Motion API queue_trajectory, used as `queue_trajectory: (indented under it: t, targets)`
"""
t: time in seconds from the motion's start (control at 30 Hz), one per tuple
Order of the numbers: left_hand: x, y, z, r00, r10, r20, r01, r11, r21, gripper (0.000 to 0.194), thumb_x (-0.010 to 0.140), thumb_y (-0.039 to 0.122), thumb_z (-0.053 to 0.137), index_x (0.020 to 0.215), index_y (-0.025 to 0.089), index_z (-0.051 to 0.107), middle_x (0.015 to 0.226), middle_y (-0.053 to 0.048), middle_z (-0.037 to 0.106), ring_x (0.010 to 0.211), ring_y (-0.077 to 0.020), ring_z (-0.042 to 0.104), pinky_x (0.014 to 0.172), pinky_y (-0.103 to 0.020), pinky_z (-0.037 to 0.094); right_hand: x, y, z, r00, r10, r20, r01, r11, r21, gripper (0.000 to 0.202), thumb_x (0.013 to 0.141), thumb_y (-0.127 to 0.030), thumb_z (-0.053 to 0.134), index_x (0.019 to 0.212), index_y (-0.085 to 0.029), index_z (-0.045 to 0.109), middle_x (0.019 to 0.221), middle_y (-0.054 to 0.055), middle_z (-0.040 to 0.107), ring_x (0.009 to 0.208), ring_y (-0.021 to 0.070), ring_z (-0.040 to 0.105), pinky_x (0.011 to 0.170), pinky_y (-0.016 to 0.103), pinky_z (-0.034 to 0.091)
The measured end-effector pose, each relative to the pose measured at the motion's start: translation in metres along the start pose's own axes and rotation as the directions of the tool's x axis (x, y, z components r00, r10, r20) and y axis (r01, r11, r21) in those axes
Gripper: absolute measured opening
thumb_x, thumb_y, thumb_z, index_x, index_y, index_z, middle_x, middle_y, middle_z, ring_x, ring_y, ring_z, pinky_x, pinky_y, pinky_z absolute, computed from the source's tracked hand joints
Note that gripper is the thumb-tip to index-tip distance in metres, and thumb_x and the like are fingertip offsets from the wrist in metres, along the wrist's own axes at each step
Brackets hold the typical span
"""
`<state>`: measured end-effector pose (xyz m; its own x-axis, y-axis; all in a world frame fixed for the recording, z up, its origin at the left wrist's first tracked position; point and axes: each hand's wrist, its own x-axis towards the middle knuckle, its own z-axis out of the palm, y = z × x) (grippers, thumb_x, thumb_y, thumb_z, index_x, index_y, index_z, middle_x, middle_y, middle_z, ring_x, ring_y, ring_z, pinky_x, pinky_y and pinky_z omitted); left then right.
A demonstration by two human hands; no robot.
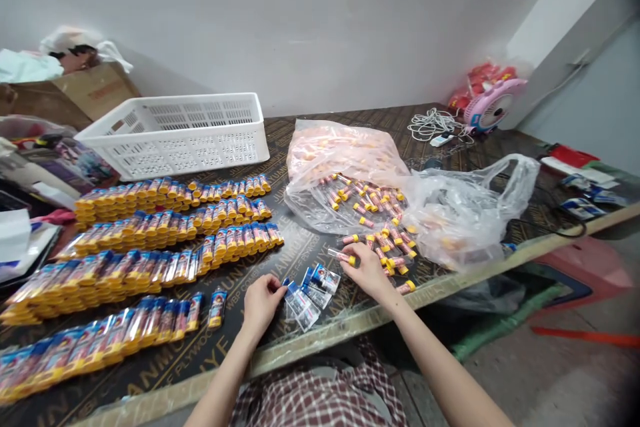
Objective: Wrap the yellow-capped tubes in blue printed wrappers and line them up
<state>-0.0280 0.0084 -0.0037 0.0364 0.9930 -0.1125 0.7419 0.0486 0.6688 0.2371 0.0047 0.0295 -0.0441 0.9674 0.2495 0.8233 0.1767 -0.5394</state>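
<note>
My left hand [263, 300] is closed, with thumb and forefinger pinched at the blue top corner of a small clear printed plastic sleeve [303, 307]. More flat sleeves [324, 280] lie just beyond it. Between the fingers of my right hand [369, 269] is a small clear tube with a yellow cap [342, 256], lying nearly level above the table. Loose yellow-capped tubes [395, 243] with pink contents lie beside and beyond that hand. They spill from the mouth of a large clear plastic bag [345, 143]. One sleeved tube [217, 307] lies apart, left of my left hand.
Stacked rows of sleeved tubes [145, 230] cover the table's left side. Behind them stands a white plastic basket [200, 147]. A crumpled clear bag [460, 213] lies at right. Farther back are a coiled white cable [435, 125] and a pink fan [495, 107].
</note>
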Motion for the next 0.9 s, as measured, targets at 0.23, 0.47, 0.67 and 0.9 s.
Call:
queue_trajectory:
  t: [0.23,0.47,0.67,0.9]
  targets:
    - [-0.01,0.0,0.0,0.997,-0.041,-0.06,0.028,0.98,-0.199,0.019,0.066,0.026,0.06,0.084,0.02,0.062,0.063,0.001,0.064,0.062,-0.0178,0.059,0.064,-0.027,0.042,-0.018,-0.036,0.014,0.997,0.046,-0.061,-0.014,0.89,0.455,0.016,0.078,-0.018,0.059,0.093,-0.02,0.064,0.089,0.004,0.058,0.082,0.017,0.059,0.068,0.028,0.05]
    - [-0.008,-0.012,-0.01,0.985,-0.101,-0.142,0.062,0.964,-0.258,0.017,0.068,0.034,0.061,0.073,0.02,0.068,0.078,-0.005,0.072,0.074,-0.023,0.065,0.074,-0.032,0.046,-0.031,-0.054,0.028,0.998,0.052,-0.021,-0.029,0.809,0.588,0.022,0.08,-0.015,0.054,0.097,-0.022,0.068,0.095,0.006,0.055,0.086,0.0166,0.059,0.069,0.027,0.054]
    - [-0.004,-0.002,-0.014,0.925,-0.365,-0.105,0.124,0.553,-0.824,0.03,0.061,0.036,0.072,0.082,0.015,0.064,0.074,-0.003,0.069,0.064,-0.015,0.063,0.061,-0.025,0.049,-0.039,-0.063,0.033,0.997,0.034,-0.075,0.023,0.76,0.649,0.024,0.085,-0.02,0.055,0.106,-0.024,0.064,0.102,0.007,0.057,0.093,0.018,0.059,0.076,0.03,0.055]
    - [-0.005,0.015,-0.019,0.857,-0.463,0.226,0.261,0.012,-0.965,0.022,0.058,0.024,0.08,0.065,0.012,0.062,0.064,-0.002,0.067,0.056,-0.01,0.061,0.062,-0.024,0.052,-0.045,-0.075,0.038,0.975,-0.102,-0.195,0.19,0.837,0.514,0.026,0.085,-0.016,0.057,0.108,-0.026,0.063,0.103,0.007,0.06,0.097,0.0206,0.058,0.086,0.038,0.05]
